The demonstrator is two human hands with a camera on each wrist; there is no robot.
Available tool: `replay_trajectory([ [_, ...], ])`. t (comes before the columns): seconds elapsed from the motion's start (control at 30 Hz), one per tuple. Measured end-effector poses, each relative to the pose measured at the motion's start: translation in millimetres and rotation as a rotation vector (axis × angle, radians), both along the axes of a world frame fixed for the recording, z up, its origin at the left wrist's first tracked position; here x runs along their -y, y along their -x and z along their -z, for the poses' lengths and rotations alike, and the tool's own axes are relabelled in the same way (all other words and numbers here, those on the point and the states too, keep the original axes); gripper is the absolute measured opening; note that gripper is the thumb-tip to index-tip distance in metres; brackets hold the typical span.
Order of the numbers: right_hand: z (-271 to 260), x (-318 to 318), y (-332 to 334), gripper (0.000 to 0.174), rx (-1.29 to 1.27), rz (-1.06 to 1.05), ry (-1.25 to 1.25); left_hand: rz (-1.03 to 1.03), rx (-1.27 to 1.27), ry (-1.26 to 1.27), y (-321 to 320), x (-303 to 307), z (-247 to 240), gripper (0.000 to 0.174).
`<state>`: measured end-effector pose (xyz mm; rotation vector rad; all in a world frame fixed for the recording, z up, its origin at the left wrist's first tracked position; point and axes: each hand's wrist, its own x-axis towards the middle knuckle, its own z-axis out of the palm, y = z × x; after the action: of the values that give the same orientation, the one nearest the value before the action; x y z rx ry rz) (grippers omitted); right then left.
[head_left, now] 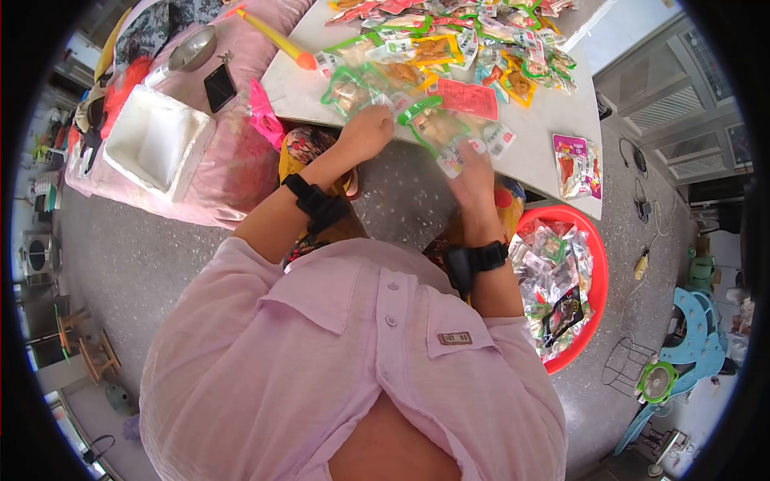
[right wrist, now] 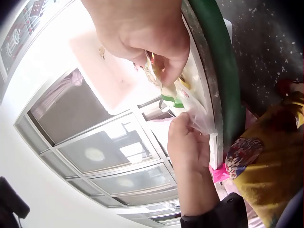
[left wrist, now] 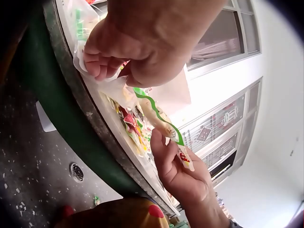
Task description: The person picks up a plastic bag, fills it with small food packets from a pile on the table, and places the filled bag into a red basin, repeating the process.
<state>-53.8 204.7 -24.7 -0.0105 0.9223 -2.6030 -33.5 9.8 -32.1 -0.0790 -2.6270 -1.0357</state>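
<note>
In the head view my right hand [head_left: 475, 172] pinches a clear, green-edged food packet [head_left: 437, 128] at its lower end, over the table's near edge. The packet [left wrist: 159, 118] stands tilted in the left wrist view, with pale contents and a printed label at the end by my right thumb. My left hand [head_left: 367, 135] has its fingers curled, gripping a translucent piece of plastic [right wrist: 194, 108] beside that packet. Whether this plastic belongs to the packet I cannot tell. Another green-edged packet [head_left: 346, 90] lies just beyond my left hand, and a red packet [head_left: 465, 98] lies beyond the held one.
Several packets heap across the back of the white table [head_left: 537, 152]. A purple-edged packet [head_left: 576, 167] lies at its right. Below stands a red basin [head_left: 595, 264] full of packets. To the left, a white foam box [head_left: 132, 172] and a phone [head_left: 219, 86] rest on pink cloth.
</note>
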Motion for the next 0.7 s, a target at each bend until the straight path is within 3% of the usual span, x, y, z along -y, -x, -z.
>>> replay_trajectory([
  [0.17, 2, 18, 0, 0.024, 0.013, 0.001, -0.073, -0.071, 0.011, -0.016, -2, -1, -7, 0.012],
  [0.37, 6, 35, 16, 0.025, 0.067, -0.116, -0.024, -0.021, -0.262, 0.483, -9, -11, -30, 0.009],
  [0.5, 2, 54, 24, 0.023, 0.163, -0.122, 0.033, -0.044, -0.344, 0.547, -11, -16, -39, 0.011],
  [0.57, 31, 66, 36, 0.023, -0.168, -0.159, -0.079, -0.032, -0.316, 0.562, -11, -16, -42, 0.011],
  [0.63, 60, 73, 52, 0.024, -0.577, -0.176, -0.478, -0.026, -0.353, 0.56, -11, -17, -39, 0.012],
  [0.7, 67, 75, 63, 0.024, -1.048, -0.153, -1.174, -0.02, -0.373, 0.552, -12, -18, -39, 0.012],
])
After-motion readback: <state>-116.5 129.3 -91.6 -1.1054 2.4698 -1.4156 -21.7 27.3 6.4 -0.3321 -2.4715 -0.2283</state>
